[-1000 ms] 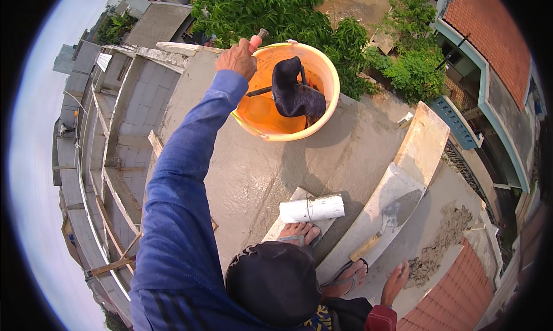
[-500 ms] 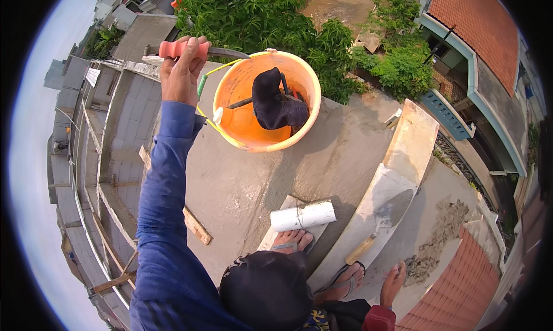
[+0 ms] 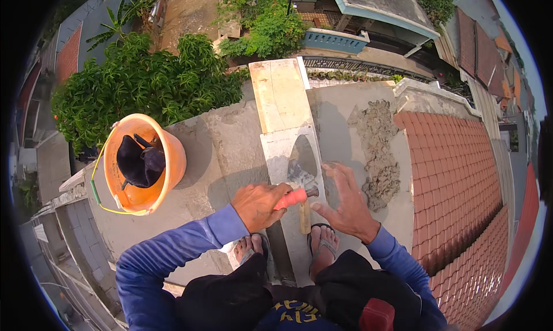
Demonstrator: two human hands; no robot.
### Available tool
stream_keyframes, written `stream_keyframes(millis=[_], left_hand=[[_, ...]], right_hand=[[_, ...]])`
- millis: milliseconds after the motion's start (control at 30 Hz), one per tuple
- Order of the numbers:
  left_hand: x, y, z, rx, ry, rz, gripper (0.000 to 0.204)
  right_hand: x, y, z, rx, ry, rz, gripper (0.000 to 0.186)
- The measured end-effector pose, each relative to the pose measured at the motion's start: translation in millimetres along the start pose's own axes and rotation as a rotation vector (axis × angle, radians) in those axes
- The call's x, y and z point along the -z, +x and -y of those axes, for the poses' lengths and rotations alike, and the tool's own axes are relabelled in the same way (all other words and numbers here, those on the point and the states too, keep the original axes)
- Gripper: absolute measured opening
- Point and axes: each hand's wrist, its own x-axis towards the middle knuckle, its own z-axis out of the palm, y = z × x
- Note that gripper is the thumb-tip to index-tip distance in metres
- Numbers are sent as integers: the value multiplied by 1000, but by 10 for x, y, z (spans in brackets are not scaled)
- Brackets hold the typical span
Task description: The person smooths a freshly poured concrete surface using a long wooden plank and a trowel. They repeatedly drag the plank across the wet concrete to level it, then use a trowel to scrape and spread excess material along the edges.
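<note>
Rooftops, green trees and a lane lie far below the grey concrete ledge (image 3: pixel 230 141) I crouch on, with red clay roof tiles (image 3: pixel 461 175) sloping away on my right. Across the ledge, running straight away from me, lies a long pale wooden board (image 3: pixel 282 95), and on its near end sits a steel pointed trowel (image 3: pixel 300 168).

My left hand (image 3: pixel 259 204) is curled tight round an orange-red tool handle (image 3: pixel 291 198); the handle's long axis runs left to right, its dark far end poking out toward my right hand (image 3: pixel 345 201). What that tool's working end is, I cannot tell. My right hand is spread flat, fingers apart, palm down on the board's right edge, gripping nothing.

The trowel lies just ahead of both hands, its wooden grip coming back toward me between my two sandalled feet (image 3: pixel 324 242) and its tip pointing away along the board. Its long axis matches the board's. My left hand is touching or nearly touching the blade's base, so it is slightly nearer.

A heap of wet grey mortar (image 3: pixel 377 158) sits just right of the board. Well to my left stands an orange plastic bucket (image 3: pixel 167 158) with a dark cloth inside.
</note>
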Motion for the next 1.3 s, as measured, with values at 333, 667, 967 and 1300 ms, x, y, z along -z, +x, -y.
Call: stream_keyframes(millis=[333,667,967,1300], left_hand=[[-322,1099,-295,-351,161,98,59],[-149,2149,1615,450,521,-272,82],[-302,2156,1690,515,465,-136,105],[-255,2164,1613,561,419,-118,102]], right_hand=[[141,-556,-494,-435,105,154,50],[1456,-105,-2330,-723,-496,-157,46],[1505,958,-2813,-468,-971,37,37],[1472,508,-2999,-464,-807,200,31]])
